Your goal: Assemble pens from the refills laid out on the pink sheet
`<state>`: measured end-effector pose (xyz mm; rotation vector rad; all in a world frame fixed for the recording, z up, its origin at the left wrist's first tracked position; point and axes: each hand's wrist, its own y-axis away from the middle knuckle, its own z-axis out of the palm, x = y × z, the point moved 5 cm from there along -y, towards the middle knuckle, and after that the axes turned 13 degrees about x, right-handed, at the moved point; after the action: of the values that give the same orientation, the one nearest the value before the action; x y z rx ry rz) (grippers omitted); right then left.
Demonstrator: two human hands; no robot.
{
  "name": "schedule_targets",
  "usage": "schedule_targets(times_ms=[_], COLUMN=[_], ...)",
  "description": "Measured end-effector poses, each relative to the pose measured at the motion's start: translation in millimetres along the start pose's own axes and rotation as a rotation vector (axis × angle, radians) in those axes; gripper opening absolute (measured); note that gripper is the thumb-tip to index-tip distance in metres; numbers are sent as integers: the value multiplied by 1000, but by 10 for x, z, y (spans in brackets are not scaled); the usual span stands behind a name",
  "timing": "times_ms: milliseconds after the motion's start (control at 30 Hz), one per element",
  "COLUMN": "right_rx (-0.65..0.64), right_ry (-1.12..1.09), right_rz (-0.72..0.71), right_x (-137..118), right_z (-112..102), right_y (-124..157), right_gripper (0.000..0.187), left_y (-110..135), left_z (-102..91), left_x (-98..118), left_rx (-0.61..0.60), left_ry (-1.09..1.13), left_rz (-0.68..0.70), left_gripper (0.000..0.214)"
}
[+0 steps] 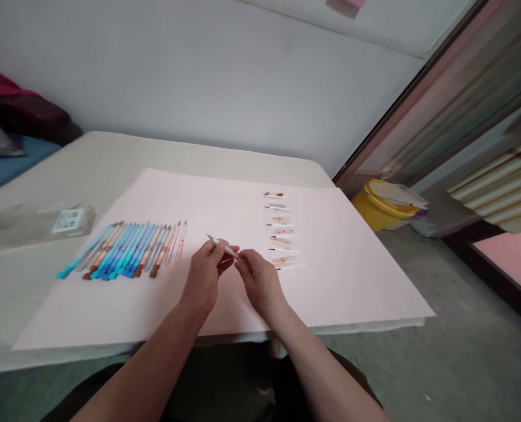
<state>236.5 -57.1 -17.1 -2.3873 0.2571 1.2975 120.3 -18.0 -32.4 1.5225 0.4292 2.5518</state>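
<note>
My left hand [205,271] and my right hand [257,278] meet above a pale pink sheet [343,281], both pinching one thin clear pen [221,245] that slants up to the left. The left fingers wrap its middle; the right fingertips grip its near end. To the left lies a row of several pens [126,249], most blue, some orange or clear. To the right runs a column of several small pen parts [281,231], caps beside thin refills.
The pink sheet lies on a beige table [111,152]. A clear plastic package with a white label [69,220] rests at the table's left. A yellow bucket [377,205] stands on the floor to the right. A wall is behind.
</note>
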Motion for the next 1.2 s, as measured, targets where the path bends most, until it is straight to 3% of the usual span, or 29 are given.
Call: schedule_targets(times_ms=[100, 233, 300, 467, 600, 800, 1200], right_rx=[-2, -206, -238, -172, -198, -193, -160], right_ry=[-79, -547, -704, -725, -797, -851, -815], right_rz=[53, 489, 632, 600, 674, 704, 691], right_x=[-25, 43, 52, 45, 48, 67, 88], right_z=[30, 179, 224, 250, 280, 278, 293], right_y=[34, 110, 136, 132, 166, 160, 165], right_gripper=[17, 20, 20, 18, 21, 23, 23], left_y=[-8, -10, -6, -19, -34, -16, -83], left_z=[4, 14, 20, -7, -50, -44, -93], left_x=[-26, -14, 12, 41, 47, 16, 8], left_rx=[-54, -138, -149, -56, 9, -21, 45], left_ry=[72, 153, 170, 84, 71, 66, 0], left_rz=[-76, -154, -148, -58, 3, -18, 32], left_gripper=[20, 19, 18, 18, 17, 19, 25])
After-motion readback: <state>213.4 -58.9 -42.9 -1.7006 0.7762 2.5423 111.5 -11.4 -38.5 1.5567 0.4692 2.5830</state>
